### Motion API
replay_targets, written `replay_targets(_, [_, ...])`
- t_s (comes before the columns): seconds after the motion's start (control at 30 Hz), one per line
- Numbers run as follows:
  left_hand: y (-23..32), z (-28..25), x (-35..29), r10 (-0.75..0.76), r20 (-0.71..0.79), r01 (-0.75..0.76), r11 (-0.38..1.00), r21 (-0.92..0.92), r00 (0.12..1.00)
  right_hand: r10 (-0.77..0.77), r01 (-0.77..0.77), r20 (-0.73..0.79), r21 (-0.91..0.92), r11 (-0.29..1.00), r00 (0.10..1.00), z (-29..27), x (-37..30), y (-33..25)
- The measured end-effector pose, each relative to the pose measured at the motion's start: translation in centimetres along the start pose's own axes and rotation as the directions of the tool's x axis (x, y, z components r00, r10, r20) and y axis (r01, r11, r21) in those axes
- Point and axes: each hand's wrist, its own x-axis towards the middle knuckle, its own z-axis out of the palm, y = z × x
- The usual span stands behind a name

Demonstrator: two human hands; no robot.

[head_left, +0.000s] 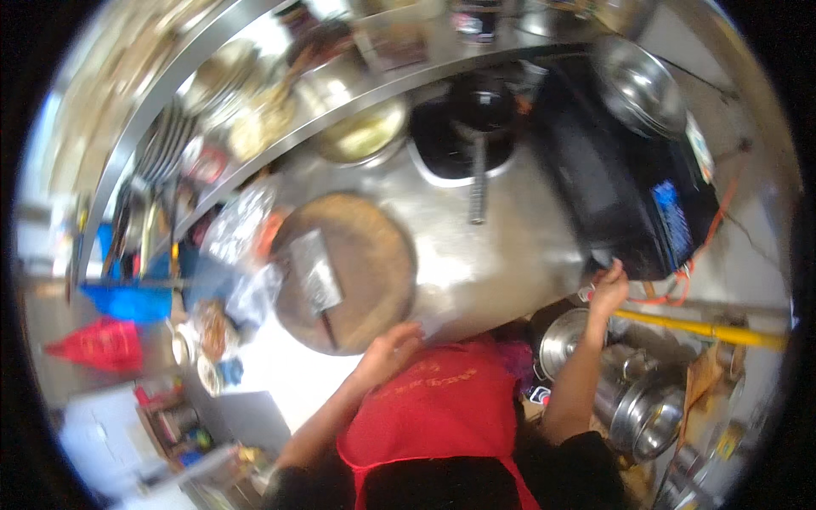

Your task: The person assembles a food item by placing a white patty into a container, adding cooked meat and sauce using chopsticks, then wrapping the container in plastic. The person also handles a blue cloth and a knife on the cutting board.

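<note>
My left hand (391, 350) is beside the near right edge of a round wooden chopping board (382, 255), its fingers curled together. A pale, see-through patch shows by its fingertips; blur hides what it is. A cleaver (314, 270) with a broad blade lies flat on the board, handle toward me. My right hand (609, 287) is at the near front corner of a black box-shaped appliance (612, 187), fingers closed against it; what they grip is too small to make out. A dark pan (478, 153) with a long perforated handle stands on the steel counter (518, 229).
Metal bowls (637, 85) sit on the black appliance. A steel shelf (331, 119) crosses the back, with a bowl of yellowish food (365, 132) below it. Plastic bags (242, 229) lie left of the board. Steel pots (650, 416) and a yellow pole (705, 329) are at lower right.
</note>
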Motion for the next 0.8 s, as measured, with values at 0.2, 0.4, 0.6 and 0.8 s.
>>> replay_targets(0.2, [-7.8, -1.1, -7.9, -0.217, -0.333, 0.093, 0.932, -0.351, 0.917, 0.048, -0.587, 0.681, 0.663, -0.465, 0.731, 2.0, 0.5, 2.3])
replay_targets(0.4, [-15.1, -3.6, -12.2, -0.084, -0.773, -0.057, 0.986, -0.154, 0.629, -0.132, -0.281, 0.977, 0.176, 0.943, 0.168, 4.4, -16.1, -12.3])
replay_targets(0.6, [-19.0, -11.3, -12.7, -0.031, -0.91, -0.023, 0.999, -0.045, 0.413, -0.5, 0.467, 0.784, 0.62, 0.631, -0.367, 6.4, -37.7, -25.9])
replay_targets(0.8, [-22.3, -19.0, -6.6, 0.073, -0.937, 0.02, 0.996, 0.085, 0.342, -0.394, 0.788, 0.871, 0.454, 0.416, -0.294, 8.7, -42.5, -30.0])
